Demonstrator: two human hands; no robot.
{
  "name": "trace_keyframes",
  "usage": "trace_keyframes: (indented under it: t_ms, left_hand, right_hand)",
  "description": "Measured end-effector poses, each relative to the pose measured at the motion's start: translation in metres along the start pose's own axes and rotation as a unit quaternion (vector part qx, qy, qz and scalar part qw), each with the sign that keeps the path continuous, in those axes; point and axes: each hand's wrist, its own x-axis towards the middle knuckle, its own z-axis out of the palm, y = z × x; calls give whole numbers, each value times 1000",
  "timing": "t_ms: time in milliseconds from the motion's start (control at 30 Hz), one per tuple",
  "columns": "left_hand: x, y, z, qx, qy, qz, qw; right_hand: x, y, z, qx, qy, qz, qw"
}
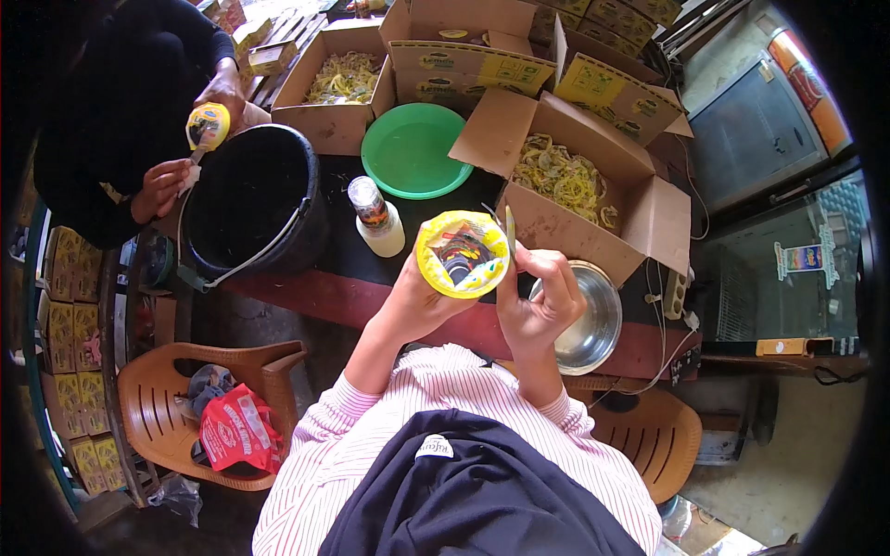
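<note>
In front of my chest, my left hand [419, 298] is wrapped round a plastic cup [443, 289] with a yellow rim and a printed film top. The film looks crumpled, with a dark and red print in its middle. My right hand [540, 298] is close against the cup's right side, its fingers pinched on a small knife [510, 229] whose narrow blade points away from me. The cup hides part of my left fingers. Just beyond stands a bottle [380, 227] with pale contents and a dark printed cup-like piece on top.
A black bucket [311, 218] and a green basin [415, 109] stand on the table. Cardboard boxes [579, 227] hold yellow strips. A steel bowl [607, 320] sits right. Across, a person [162, 185] holds a similar cup and a knife. Chairs [153, 389] flank me.
</note>
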Motion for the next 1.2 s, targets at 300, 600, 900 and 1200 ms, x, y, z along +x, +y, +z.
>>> trace_keyframes:
  t_ms: [300,600,900,1200]
  left_hand:
    - [-2,0,1,-52,-4,-14,999]
    - [-4,-2,-3,-37,-22,5,999]
    - [-4,-2,-9,-19,-37,0,999]
    - [-4,3,-7,0,-46,-11,999]
  right_hand:
    - [0,-2,-3,25,11,37,999]
    - [-4,-3,-4,14,-6,23,1000]
    - [-2,-3,-6,51,-17,18,998]
    - [3,-4,-10,64,-23,24,997]
